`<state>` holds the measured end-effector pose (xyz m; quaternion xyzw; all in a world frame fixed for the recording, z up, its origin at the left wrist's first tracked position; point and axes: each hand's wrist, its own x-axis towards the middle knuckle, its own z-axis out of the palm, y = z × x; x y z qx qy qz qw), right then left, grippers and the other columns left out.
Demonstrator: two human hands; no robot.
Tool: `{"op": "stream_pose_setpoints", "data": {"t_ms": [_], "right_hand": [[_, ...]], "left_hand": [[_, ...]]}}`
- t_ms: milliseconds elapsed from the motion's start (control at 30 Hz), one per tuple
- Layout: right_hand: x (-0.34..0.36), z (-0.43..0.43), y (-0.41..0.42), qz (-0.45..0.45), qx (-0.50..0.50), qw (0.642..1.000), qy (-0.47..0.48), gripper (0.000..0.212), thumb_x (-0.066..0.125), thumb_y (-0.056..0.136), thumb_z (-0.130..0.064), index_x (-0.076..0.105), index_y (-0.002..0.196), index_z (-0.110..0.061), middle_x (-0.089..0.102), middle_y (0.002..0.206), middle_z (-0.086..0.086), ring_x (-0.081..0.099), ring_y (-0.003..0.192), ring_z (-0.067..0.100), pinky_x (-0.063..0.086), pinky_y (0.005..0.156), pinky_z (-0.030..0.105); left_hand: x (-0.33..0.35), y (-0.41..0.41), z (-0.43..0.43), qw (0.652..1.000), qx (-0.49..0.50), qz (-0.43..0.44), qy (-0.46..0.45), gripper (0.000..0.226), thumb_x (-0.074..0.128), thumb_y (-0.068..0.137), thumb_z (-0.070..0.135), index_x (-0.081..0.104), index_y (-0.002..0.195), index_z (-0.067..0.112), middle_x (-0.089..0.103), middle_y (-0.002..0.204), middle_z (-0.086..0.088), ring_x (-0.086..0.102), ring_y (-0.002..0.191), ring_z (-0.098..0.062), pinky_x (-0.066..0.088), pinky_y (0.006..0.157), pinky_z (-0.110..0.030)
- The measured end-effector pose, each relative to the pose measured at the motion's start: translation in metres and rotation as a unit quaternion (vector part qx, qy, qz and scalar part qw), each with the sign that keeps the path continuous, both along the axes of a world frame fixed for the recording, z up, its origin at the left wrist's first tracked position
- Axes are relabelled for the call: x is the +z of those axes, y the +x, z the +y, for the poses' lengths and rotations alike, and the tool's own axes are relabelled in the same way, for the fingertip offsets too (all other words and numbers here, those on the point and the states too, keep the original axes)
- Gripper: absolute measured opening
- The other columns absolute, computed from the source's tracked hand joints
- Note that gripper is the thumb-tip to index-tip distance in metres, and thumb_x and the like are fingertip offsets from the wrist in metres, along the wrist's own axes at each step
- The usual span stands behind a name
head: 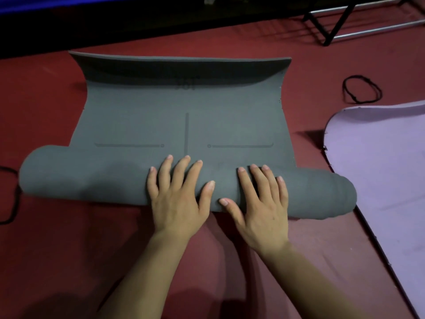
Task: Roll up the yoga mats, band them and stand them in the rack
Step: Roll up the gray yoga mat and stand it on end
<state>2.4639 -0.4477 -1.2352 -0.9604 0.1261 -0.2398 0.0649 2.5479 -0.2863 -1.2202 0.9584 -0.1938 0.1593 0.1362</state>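
A dark grey yoga mat [184, 111] lies on the red floor, most of it wound into a thick roll [80, 180] that runs left to right in front of me. Its flat remainder stretches away and its far end curls upward. My left hand [179, 194] and my right hand [259, 203] press side by side on the middle of the roll, fingers straight and spread. A lilac mat [379, 169] lies unrolled at the right. One black band [362, 92] lies on the floor beyond the lilac mat; a second black band [11, 194] shows at the left edge.
A metal rack [358, 21] with black legs and silver bars stands at the far right. A dark wall base with a blue strip [92, 3] runs along the back. Red floor covering [69, 249] surrounds the mats.
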Motion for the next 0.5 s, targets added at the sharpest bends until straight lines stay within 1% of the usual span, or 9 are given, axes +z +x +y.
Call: {"op": "stream_pose_setpoints", "data": {"t_ms": [100,167,300,400,500], "right_hand": [[0.009,-0.011,0.022,0.017,0.008,1.0,0.01,0.069,0.044,0.099,-0.066,0.062,0.139,-0.013,0.059,0.14,0.012,0.049,0.138,0.035,0.029,0.12,0.049],[0.012,-0.015,0.03,0.029,0.013,0.999,0.017,0.069,0.044,0.099,-0.066,0.062,0.138,-0.013,0.06,0.138,0.012,0.049,0.136,0.035,0.028,0.121,0.048],[0.01,-0.014,0.022,0.015,0.048,0.999,0.009,0.061,0.051,0.099,-0.059,0.06,0.14,-0.015,0.056,0.138,0.014,0.048,0.135,0.035,0.022,0.123,0.05],[0.004,-0.016,0.012,0.019,0.064,0.997,-0.028,0.062,0.054,0.097,-0.06,0.057,0.145,-0.021,0.053,0.142,0.014,0.045,0.138,0.035,0.023,0.12,0.053],[0.002,-0.027,0.02,0.026,0.081,0.996,-0.039,0.063,0.053,0.098,-0.061,0.054,0.148,-0.022,0.053,0.145,0.013,0.043,0.141,0.034,0.024,0.12,0.051]], "left_hand": [[-0.003,0.003,-0.009,0.999,0.018,0.023,-0.03,0.057,0.044,0.094,0.056,0.057,0.14,0.024,0.049,0.149,-0.007,0.03,0.148,-0.035,0.009,0.12,-0.057],[-0.008,-0.002,-0.012,0.999,0.018,0.025,-0.029,0.058,0.043,0.094,0.056,0.055,0.143,0.026,0.044,0.154,-0.008,0.024,0.151,-0.036,0.005,0.121,-0.057],[-0.01,0.003,-0.016,0.999,0.027,0.015,-0.014,0.056,0.044,0.094,0.055,0.056,0.141,0.027,0.046,0.152,-0.007,0.027,0.148,-0.038,0.008,0.12,-0.059],[-0.006,0.012,-0.022,0.999,0.033,0.018,0.008,0.055,0.041,0.095,0.055,0.058,0.14,0.027,0.049,0.15,-0.007,0.031,0.147,-0.037,0.011,0.119,-0.06],[-0.001,0.024,-0.029,0.999,0.044,0.019,0.011,0.055,0.039,0.096,0.056,0.058,0.139,0.026,0.05,0.149,-0.007,0.032,0.146,-0.037,0.014,0.119,-0.059]]}}
